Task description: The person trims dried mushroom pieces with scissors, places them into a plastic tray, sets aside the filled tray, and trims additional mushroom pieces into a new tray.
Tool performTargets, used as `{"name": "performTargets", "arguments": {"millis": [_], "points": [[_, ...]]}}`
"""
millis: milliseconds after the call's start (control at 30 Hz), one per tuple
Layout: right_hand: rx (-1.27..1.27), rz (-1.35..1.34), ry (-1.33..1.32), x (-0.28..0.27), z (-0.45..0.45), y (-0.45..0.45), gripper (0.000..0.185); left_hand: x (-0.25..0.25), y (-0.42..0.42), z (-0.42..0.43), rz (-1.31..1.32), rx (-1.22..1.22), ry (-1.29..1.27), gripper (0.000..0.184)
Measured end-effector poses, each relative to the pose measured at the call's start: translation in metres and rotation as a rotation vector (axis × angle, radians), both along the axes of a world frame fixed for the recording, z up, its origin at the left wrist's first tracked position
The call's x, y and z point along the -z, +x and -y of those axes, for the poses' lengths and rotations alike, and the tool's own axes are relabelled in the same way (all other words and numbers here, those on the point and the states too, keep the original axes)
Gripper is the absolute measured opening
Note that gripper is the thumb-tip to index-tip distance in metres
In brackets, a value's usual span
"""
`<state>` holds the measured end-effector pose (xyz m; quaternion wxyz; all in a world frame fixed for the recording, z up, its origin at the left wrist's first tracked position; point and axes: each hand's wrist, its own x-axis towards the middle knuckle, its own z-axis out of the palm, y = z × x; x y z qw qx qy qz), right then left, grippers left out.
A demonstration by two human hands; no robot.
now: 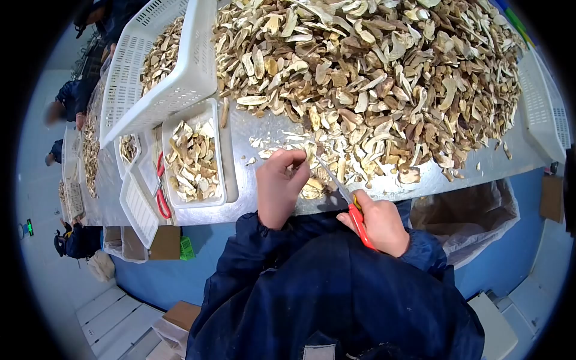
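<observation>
My left hand is closed in a pinch at the table's front edge, with a small pale dried mushroom slice between thumb and forefinger. My right hand is wrapped round the red handles of a pair of scissors, which also show some yellow near the pivot. Their metal blades point up and left, the tips close to the slice. Beyond both hands spreads a large pile of dried mushroom slices, with small pale pieces scattered at its near edge.
To the left stand a white tray of slices, red-handled scissors, a small white container and a large white basket. Below the table edge at right is a plastic-lined box. Other people are at far left.
</observation>
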<state>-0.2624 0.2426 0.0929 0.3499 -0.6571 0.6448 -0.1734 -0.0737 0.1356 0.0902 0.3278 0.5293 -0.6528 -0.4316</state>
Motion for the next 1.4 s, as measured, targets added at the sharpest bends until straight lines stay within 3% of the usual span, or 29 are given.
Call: {"name": "performTargets", "arguments": {"millis": [133, 333, 467, 567, 700, 833, 1000, 1100, 1267, 1400], "points": [[-0.078, -0.07, 0.047, -0.002, -0.004, 0.003, 0.049, 0.003, 0.002, -0.001, -0.024, -0.005, -0.007, 0.012], [0.057, 0.005, -0.078, -0.008, 0.007, 0.002, 0.049, -0.003, 0.004, -0.001, -0.072, 0.014, 0.08, 0.013], [-0.054, -0.026, -0.042, -0.007, 0.0, 0.004, 0.047, 0.004, 0.008, 0.001, -0.13, -0.003, 0.127, 0.013], [0.042, 0.027, -0.069, -0.008, 0.001, 0.002, 0.037, 0.0, 0.007, 0.002, -0.136, 0.019, 0.155, 0.014], [-0.045, -0.047, -0.047, -0.007, 0.0, 0.003, 0.043, 0.0, 0.004, 0.003, -0.094, -0.006, 0.07, 0.014], [0.042, 0.009, -0.082, -0.008, 0.003, 0.0, 0.045, -0.004, 0.003, 0.001, -0.048, -0.007, 0.012, 0.013], [-0.036, -0.016, -0.051, -0.01, 0.002, 0.001, 0.041, -0.001, 0.005, 0.003, -0.001, -0.008, -0.007, 0.014], [0.073, 0.015, -0.069, -0.009, 0.005, -0.001, 0.042, 0.0, 0.006, 0.0, -0.012, -0.019, -0.013, 0.014], [-0.002, -0.032, -0.064, -0.013, 0.003, 0.0, 0.039, -0.006, 0.006, 0.004, 0.003, -0.034, -0.081, 0.013], [0.085, -0.021, -0.106, -0.011, 0.006, -0.005, 0.04, -0.008, 0.005, 0.003, -0.015, -0.017, -0.017, 0.013]]}}
